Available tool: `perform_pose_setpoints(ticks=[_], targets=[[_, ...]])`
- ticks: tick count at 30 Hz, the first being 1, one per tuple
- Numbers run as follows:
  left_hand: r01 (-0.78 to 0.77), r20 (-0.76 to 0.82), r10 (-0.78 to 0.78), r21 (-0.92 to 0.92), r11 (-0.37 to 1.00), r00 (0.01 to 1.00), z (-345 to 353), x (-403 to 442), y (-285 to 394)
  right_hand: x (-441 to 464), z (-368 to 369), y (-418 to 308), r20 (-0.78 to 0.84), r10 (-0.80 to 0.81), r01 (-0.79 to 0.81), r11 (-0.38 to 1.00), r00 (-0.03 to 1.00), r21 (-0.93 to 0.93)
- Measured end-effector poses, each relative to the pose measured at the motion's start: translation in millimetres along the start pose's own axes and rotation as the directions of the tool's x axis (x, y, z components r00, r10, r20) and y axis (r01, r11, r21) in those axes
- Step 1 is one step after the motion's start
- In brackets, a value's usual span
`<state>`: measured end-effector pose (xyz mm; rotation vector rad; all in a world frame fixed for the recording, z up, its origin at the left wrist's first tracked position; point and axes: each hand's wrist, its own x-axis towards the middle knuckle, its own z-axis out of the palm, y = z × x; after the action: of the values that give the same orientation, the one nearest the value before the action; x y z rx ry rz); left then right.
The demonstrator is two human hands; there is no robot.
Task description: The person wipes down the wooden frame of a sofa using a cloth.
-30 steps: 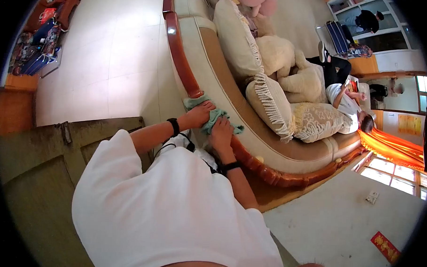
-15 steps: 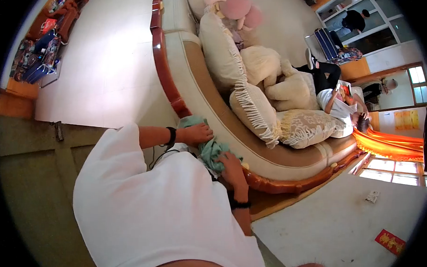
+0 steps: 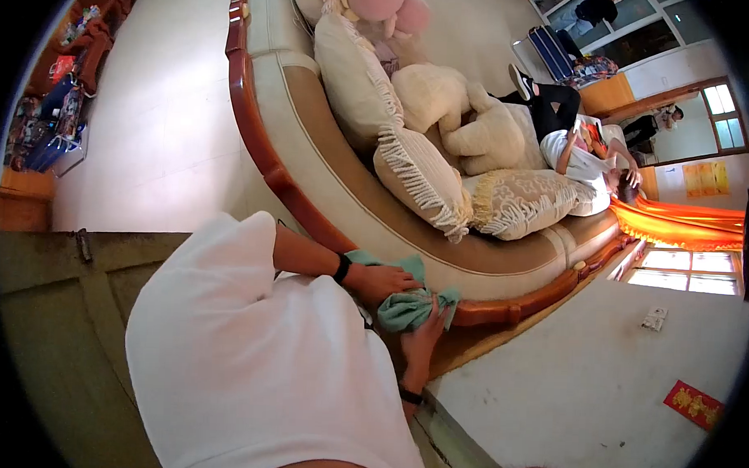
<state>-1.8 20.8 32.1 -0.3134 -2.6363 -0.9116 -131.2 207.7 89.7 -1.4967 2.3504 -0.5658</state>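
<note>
A crumpled green cloth (image 3: 405, 311) lies against the reddish wooden trim (image 3: 309, 219) along the outer edge of the sofa. My left hand (image 3: 381, 282), with a black band at its wrist, bears down on the cloth with bent fingers. Beside it, my right hand (image 3: 424, 335) grips the bunched end of the same cloth, its fingers partly hidden in the folds. Both hands are close together where the trim curves.
The curved sofa (image 3: 352, 179) holds fringed cushions (image 3: 422, 174) and a cream plush toy (image 3: 485, 139). A person (image 3: 579, 163) sits at its far end. A pale wall (image 3: 552, 356) is at the right, a dark door (image 3: 66, 322) at the left.
Both hands and the cloth have shifted right and slightly down in view, along the wooden trim. The hands are nearer each other. The camera view has shifted a little too.
</note>
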Motion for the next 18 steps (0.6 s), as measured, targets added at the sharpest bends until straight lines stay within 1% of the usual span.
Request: perform_pose_setpoints(ticks=[1,2,3,4,5,6,7,8,9,10,11,12,13,14,15,16,17,18], targets=[[-0.015,-0.035,0.016,0.014,1.0,0.999,12.2,3.8,-3.5,-0.5,3.0,12.9,0.001,0.004,-0.004,1.0,1.0,-0.006],[-0.018,-0.037,0.019,0.016,1.0,0.999,22.2,6.7,-8.4,2.6,7.9,26.8,-0.008,-0.032,0.032,0.999,0.999,-0.004],[0.003,-0.013,-0.002,0.04,0.999,1.0,30.8,10.4,-11.6,7.2,9.1,35.7,-0.019,-0.069,0.069,0.998,0.997,-0.004],[0.024,0.006,-0.024,0.063,0.998,1.0,39.5,14.0,-14.7,10.6,8.7,45.2,-0.019,-0.071,0.071,0.997,0.997,-0.011],[0.023,-0.001,-0.023,0.065,0.998,1.0,38.4,17.1,-14.5,16.1,7.2,51.5,-0.003,-0.002,0.002,0.999,1.0,0.041],[0.042,0.031,-0.044,0.073,0.996,0.999,37.3,17.8,-13.2,21.5,6.2,57.1,0.019,0.068,-0.069,0.993,0.998,0.093],[0.063,0.066,-0.068,0.082,0.995,0.996,35.4,16.9,-10.6,29.0,4.8,65.7,0.023,0.064,-0.065,0.994,0.998,0.092],[0.068,0.06,-0.074,0.086,0.994,0.995,34.0,17.5,-8.8,41.1,1.3,76.2,0.112,-0.009,0.003,0.999,0.994,0.051],[0.096,0.054,-0.098,0.047,0.994,0.994,32.7,20.3,-7.3,52.9,-2.1,86.8,0.203,-0.079,0.077,0.997,0.976,0.016],[0.123,0.052,-0.123,0.006,0.992,0.991,25.6,22.6,-3.1,60.6,-2.7,97.2,0.206,-0.086,0.084,0.996,0.975,0.018],[0.128,0.053,-0.128,0.007,0.992,0.99,18.9,26.3,2.2,64.5,-1.8,106.3,0.291,-0.023,-0.049,0.97,0.956,0.237],[0.191,0.122,-0.189,-0.002,0.982,0.974,2.8,36.3,15.0,66.1,-0.5,115.0,0.387,0.021,-0.198,0.883,0.922,0.425],[0.223,0.152,-0.22,-0.005,0.975,0.964,3.4,48.1,17.2,68.9,2.3,125.2,0.391,0.019,-0.198,0.885,0.92,0.422],[0.255,0.182,-0.249,-0.007,0.967,0.951,3.8,60.0,19.6,72.4,5.7,135.4,0.47,0.161,-0.446,0.667,0.868,0.596],[0.296,0.194,-0.291,0.002,0.955,0.937,23.9,73.7,18.6,73.1,6.3,137.5,0.574,0.263,-0.631,0.356,0.776,0.69],[0.335,0.207,-0.33,0.009,0.942,0.921,35.8,79.9,18.9,60.6,-2.8,113.1,0.574,0.267,-0.633,0.36,0.774,0.686],[0.333,0.202,-0.326,0.003,0.943,0.923,30.7,80.0,24.2,38.8,-22.5,58.5,0.469,0.391,-0.567,0.184,0.792,0.803],[0.318,0.101,-0.309,-0.081,0.945,0.946,17.2,81.9,32.2,27.8,-34.0,27.6,0.369,0.521,-0.446,0.024,0.77,0.895]])
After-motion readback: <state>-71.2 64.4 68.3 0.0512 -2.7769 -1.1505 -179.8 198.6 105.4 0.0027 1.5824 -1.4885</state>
